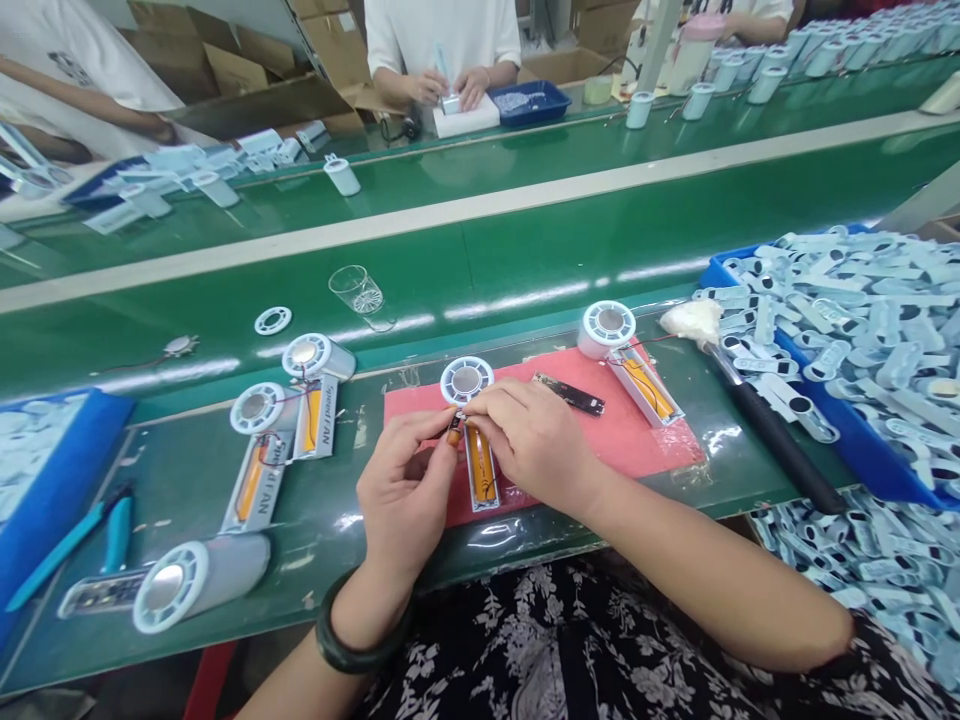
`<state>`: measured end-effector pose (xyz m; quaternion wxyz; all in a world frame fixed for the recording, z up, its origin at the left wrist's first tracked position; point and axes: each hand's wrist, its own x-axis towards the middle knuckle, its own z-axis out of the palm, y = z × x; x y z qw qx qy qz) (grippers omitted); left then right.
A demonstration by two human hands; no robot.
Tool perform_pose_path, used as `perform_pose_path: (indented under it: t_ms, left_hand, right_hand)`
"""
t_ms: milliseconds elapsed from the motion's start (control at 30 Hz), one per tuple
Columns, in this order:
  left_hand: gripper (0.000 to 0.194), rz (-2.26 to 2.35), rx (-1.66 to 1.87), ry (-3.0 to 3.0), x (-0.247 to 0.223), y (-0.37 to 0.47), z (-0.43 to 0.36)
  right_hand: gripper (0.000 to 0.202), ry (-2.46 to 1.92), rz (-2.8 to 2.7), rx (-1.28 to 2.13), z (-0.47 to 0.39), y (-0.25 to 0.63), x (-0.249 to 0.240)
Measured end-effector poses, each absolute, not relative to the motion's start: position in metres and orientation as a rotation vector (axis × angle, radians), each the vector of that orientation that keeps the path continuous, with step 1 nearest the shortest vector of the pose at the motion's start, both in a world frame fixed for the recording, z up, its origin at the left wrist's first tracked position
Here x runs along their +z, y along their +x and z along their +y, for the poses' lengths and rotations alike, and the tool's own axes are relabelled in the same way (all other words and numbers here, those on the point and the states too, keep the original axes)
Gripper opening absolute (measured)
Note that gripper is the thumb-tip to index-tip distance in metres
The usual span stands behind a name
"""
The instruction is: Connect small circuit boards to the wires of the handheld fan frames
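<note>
On a red mat (645,455) lies a light-blue fan unit (466,380), its open handle holding an orange battery (481,462). My left hand (409,480) pinches a small dark part with an orange area (454,432) over the upper end of the handle. From the right, my right hand (529,440) reaches in, its fingertips pressed together at the joint between fan head and handle; what they hold is too small to make out. A black strip (570,393) rests behind my right hand. Another fan unit (631,360) with wires lies at the mat's right.
Several fan units (259,480) and teal pliers (75,545) lie at the left. A black-handled tool (776,440) sits before a blue bin (862,435) of light-blue parts. Behind are a glass (357,290) and a ring (272,320). People work across the line.
</note>
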<state>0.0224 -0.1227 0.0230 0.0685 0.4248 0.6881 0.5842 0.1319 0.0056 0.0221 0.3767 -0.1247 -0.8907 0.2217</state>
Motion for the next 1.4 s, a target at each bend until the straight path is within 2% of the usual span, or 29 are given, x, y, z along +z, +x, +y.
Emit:
perform_pose_path:
  t_ms: [200, 900, 1233, 1400]
  left_hand:
    - [0.022, 2.03, 1.788, 1.238, 0.023, 0.022, -0.123]
    - [0.024, 2.042, 1.789, 1.263, 0.025, 0.025, -0.122]
    - [0.029, 2.147, 1.705, 1.361, 0.025, 0.026, -0.125]
    - [0.029, 2.084, 1.756, 1.342, 0.027, 0.026, -0.126]
  right_hand:
    - [0.025, -0.32, -2.288, 0.645, 0.004, 0.134, 0.024]
    - [0.024, -0.327, -2.234, 0.545, -0.001, 0.133, 0.025]
    - [0.03, -0.352, -2.269, 0.452, -0.003, 0.132, 0.026]
    - [0.023, -0.29, -2.223, 0.503, -0.005, 0.135, 0.027]
